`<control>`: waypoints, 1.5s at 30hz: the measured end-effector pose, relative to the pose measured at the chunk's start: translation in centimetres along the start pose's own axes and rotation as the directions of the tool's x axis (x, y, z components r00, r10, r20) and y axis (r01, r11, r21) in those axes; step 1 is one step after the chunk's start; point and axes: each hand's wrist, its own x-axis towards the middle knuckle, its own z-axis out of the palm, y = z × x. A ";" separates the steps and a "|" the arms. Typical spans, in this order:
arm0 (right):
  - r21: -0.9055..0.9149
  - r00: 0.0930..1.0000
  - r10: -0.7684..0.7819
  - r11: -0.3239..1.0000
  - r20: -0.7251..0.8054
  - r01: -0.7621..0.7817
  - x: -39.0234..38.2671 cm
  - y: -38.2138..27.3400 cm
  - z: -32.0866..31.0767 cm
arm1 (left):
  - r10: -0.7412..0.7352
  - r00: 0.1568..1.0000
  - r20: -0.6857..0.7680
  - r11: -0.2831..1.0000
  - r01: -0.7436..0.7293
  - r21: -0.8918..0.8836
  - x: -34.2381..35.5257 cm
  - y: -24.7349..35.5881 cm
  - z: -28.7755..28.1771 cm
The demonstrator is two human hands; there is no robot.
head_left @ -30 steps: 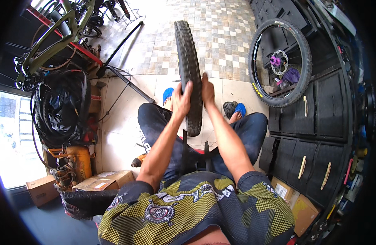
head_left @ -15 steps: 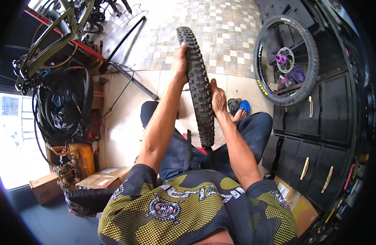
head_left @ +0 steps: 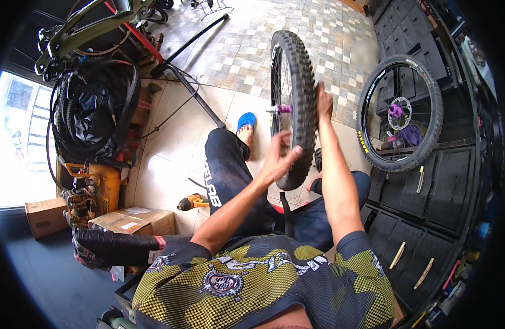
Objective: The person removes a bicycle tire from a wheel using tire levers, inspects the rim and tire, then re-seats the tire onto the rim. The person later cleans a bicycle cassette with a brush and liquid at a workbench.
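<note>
Standing between hands (head_left: 278, 159) (head_left: 324, 105) — bike wheel (head_left: 303, 93)

- A bike wheel (head_left: 395, 111) with a purple middle, on the right
- Black panels (head_left: 451, 172) with pale handles, on the right
- A green bike frame (head_left: 91, 34), far left
- A messy bunch of black tyres (head_left: 131, 90), on the left
- A yellow tank (head_left: 109, 183), near left
- A brown box (head_left: 134, 222) near the tank
- An orange and black tool (head_left: 192, 202) on the floor (head_left: 170, 123), left

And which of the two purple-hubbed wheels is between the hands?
The middle wheel, with the left hand and right hand beside it; the other wheel stands by the black cabinet.
</note>
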 end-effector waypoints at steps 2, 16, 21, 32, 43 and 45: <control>0.271 0.994 0.068 0.959 0.082 -0.088 2.0 -0.7 -0.2 | -0.040 0.999 0.034 0.999 0.041 -0.024 -0.5 -1.2 1.9; 0.407 0.995 -0.047 0.913 0.085 0.008 -9.0 5.6 -5.7 | -0.252 0.955 -0.158 0.965 0.235 -0.118 2.6 5.7 6.6; -0.035 0.951 -0.121 0.993 -0.284 0.116 -5.0 13.0 -4.9 | -0.139 0.980 -0.146 0.990 0.134 -0.043 1.8 4.0 8.1; 0.625 0.933 0.247 0.693 0.263 -0.359 -3.1 -1.6 -3.8 | 0.054 0.995 -0.082 0.988 -0.042 0.146 -1.5 1.5 4.1; 0.601 0.977 0.181 0.771 0.114 -0.213 -10.1 -1.5 -3.0 | -0.080 0.994 -0.078 0.992 0.087 0.089 3.1 8.4 3.3; 0.414 0.997 0.081 0.907 -0.009 -0.070 -9.9 0.3 -3.7 | -0.087 0.996 -0.034 0.995 0.088 0.043 2.7 7.8 3.7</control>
